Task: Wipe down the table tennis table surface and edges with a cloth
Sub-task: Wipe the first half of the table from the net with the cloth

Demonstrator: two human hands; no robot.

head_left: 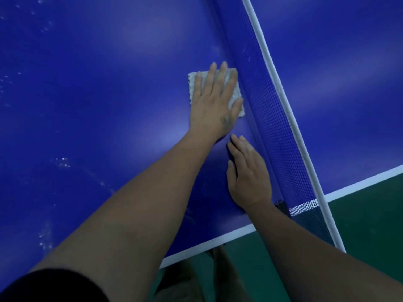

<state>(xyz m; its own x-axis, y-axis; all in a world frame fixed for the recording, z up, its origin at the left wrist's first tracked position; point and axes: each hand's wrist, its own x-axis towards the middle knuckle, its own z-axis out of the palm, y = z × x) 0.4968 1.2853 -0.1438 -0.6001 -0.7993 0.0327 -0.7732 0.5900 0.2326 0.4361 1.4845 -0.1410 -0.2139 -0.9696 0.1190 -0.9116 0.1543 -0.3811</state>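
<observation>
Far left: blue table tennis table (87, 83), pale specks (63, 162) scattered on it, likely drops or dust not yet wiped. Black sleeve (54, 286) at bottom left, bare arm reaching across the table. The left hand (214, 105) lies flat, palm down, fingers straight and slightly spread on a small white cloth (192, 86). It presses rather than grips, probably so the whole pad bears on the surface. The cloth lies flat on the table, its right edge just beside the foot of the net (268, 101), so the strip along the net looks like the part being worked. The right hand (248, 177) is also flat and open, holds nothing, and rests on the table next to the net near the white edge line (218, 240), likely bracing the lean. White net tape (281, 90) above. Green floor (370, 225) at right.
</observation>
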